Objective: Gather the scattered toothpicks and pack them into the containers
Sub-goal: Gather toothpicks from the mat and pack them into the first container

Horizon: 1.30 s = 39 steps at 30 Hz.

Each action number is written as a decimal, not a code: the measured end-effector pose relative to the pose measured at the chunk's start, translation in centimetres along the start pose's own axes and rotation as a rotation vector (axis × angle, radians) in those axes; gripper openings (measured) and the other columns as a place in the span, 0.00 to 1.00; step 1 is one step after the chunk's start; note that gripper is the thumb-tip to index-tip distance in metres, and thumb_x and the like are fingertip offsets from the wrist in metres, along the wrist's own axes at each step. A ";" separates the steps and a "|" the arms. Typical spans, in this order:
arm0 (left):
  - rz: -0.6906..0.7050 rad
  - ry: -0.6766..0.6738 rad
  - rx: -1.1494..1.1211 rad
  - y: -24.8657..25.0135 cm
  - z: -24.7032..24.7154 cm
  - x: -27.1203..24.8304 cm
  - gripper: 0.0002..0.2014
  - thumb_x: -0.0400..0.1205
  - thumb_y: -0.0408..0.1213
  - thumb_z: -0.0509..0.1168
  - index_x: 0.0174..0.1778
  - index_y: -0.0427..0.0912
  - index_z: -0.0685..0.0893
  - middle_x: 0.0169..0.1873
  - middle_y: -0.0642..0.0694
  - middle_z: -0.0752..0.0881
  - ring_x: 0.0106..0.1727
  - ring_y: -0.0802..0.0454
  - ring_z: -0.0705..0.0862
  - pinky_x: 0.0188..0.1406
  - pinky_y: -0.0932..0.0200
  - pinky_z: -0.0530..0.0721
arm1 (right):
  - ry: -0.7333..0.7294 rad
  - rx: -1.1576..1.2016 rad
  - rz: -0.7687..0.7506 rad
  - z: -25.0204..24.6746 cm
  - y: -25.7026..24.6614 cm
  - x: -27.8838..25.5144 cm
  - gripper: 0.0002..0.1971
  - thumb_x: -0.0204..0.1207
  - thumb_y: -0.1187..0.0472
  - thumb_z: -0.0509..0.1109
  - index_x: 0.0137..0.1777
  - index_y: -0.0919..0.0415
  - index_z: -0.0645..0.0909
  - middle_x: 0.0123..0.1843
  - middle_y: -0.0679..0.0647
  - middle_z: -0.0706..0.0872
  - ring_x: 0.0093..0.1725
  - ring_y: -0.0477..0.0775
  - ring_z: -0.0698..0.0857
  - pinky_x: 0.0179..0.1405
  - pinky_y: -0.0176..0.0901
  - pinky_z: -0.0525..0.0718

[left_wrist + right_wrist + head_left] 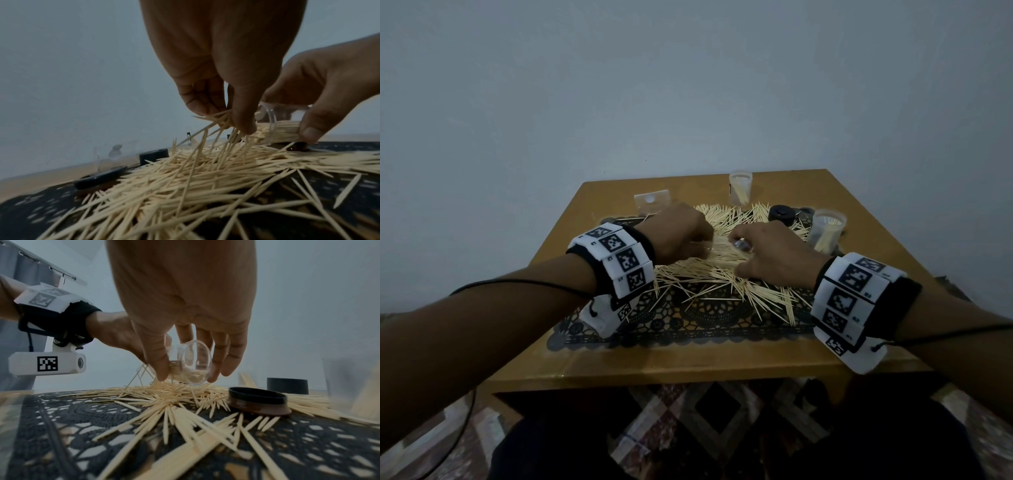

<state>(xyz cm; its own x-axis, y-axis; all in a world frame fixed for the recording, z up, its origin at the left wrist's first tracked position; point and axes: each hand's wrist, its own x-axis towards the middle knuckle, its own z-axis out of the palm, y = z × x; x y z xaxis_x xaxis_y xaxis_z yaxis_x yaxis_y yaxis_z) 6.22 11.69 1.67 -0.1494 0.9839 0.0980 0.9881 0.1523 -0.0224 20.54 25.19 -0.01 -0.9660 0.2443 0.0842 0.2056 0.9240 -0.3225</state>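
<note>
Left hand (222, 91) pinching a bunch of toothpicks (218, 128) at the mouth of a clear container (190, 363) tipped sideways in the grasp of the right hand (185, 318), above the scattered toothpick pile (722, 270) on a black lace mat (688, 325); no readable writing, only square black-and-white markers on wristbands (619, 263).

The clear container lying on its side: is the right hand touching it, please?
Touching. The right wrist view shows the right hand with its fingers wrapped round the clear container, tipped sideways over the toothpicks.
</note>
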 end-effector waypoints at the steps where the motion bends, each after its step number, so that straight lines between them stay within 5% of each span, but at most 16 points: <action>1: -0.031 0.028 -0.067 0.1 0.0 0.0 0.07 0.79 0.39 0.72 0.49 0.42 0.86 0.39 0.50 0.84 0.42 0.51 0.82 0.38 0.61 0.70 | -0.001 -0.002 0.000 0.0 0.0 0.0 0.25 0.69 0.57 0.79 0.66 0.59 0.80 0.58 0.58 0.87 0.53 0.58 0.85 0.51 0.52 0.86; 5: -0.124 0.111 -0.263 0.2 0.2 -0.2 0.15 0.74 0.33 0.76 0.50 0.40 0.77 0.39 0.48 0.87 0.41 0.51 0.84 0.39 0.58 0.82 | -0.008 -0.011 -0.006 0.2 -0.2 0.0 0.25 0.69 0.57 0.79 0.67 0.59 0.80 0.58 0.58 0.87 0.52 0.58 0.85 0.51 0.52 0.85; 8: -0.088 0.157 -0.268 0.1 0.2 -0.3 0.10 0.73 0.31 0.76 0.42 0.39 0.80 0.34 0.52 0.85 0.37 0.55 0.84 0.37 0.65 0.80 | -0.008 -0.012 -0.011 0.4 -0.4 0.1 0.25 0.69 0.57 0.79 0.67 0.59 0.80 0.58 0.58 0.87 0.51 0.58 0.85 0.50 0.51 0.85; 13: -0.121 0.193 -0.313 -0.6 0.1 -0.9 0.04 0.75 0.33 0.75 0.42 0.40 0.87 0.38 0.49 0.89 0.41 0.54 0.86 0.45 0.50 0.87 | -0.006 0.013 0.007 0.1 0.1 0.2 0.26 0.69 0.57 0.80 0.67 0.58 0.80 0.59 0.58 0.87 0.51 0.57 0.85 0.50 0.50 0.85; 15: -0.132 0.200 -0.284 -1.0 -0.1 -1.3 0.03 0.76 0.33 0.73 0.44 0.42 0.87 0.40 0.51 0.88 0.42 0.55 0.85 0.46 0.54 0.85 | -0.009 0.001 0.015 0.0 0.4 0.2 0.25 0.69 0.57 0.80 0.66 0.58 0.80 0.59 0.58 0.87 0.51 0.58 0.85 0.50 0.50 0.86; 18: -0.164 -0.008 -0.184 -1.5 -0.1 -2.2 0.14 0.77 0.39 0.73 0.58 0.43 0.85 0.52 0.50 0.85 0.51 0.55 0.82 0.46 0.65 0.79 | -0.012 -0.003 0.025 0.0 0.8 0.1 0.24 0.69 0.57 0.80 0.65 0.58 0.80 0.59 0.58 0.87 0.50 0.58 0.85 0.48 0.49 0.85; 21: -0.214 -0.269 -0.048 -2.2 0.7 -3.1 0.30 0.74 0.49 0.75 0.71 0.49 0.74 0.65 0.47 0.79 0.65 0.50 0.75 0.62 0.54 0.76 | -0.024 -0.004 0.021 0.2 1.0 0.0 0.24 0.69 0.57 0.80 0.65 0.58 0.80 0.59 0.57 0.87 0.52 0.57 0.84 0.49 0.48 0.84; 27: -0.164 -0.278 0.040 -2.3 1.8 -3.3 0.37 0.77 0.51 0.72 0.79 0.46 0.66 0.72 0.45 0.75 0.73 0.47 0.70 0.71 0.53 0.71 | -0.029 -0.003 0.018 0.4 0.9 0.0 0.26 0.69 0.57 0.80 0.67 0.57 0.80 0.62 0.56 0.86 0.54 0.55 0.84 0.52 0.46 0.83; 39: -0.024 -0.172 0.273 -1.6 2.7 -2.4 0.21 0.83 0.51 0.62 0.70 0.48 0.77 0.60 0.51 0.83 0.59 0.49 0.72 0.58 0.53 0.71 | -0.030 -0.021 0.012 0.4 0.9 0.1 0.26 0.70 0.57 0.80 0.68 0.57 0.79 0.63 0.56 0.86 0.56 0.56 0.83 0.47 0.40 0.78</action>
<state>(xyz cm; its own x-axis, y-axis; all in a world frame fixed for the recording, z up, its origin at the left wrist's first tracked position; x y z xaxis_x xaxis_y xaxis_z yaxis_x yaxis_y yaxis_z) 4.94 9.29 -1.20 -0.1994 0.9776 -0.0672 0.9412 0.1720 -0.2906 20.56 25.97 -0.68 -0.9677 0.2465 0.0523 0.2198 0.9273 -0.3030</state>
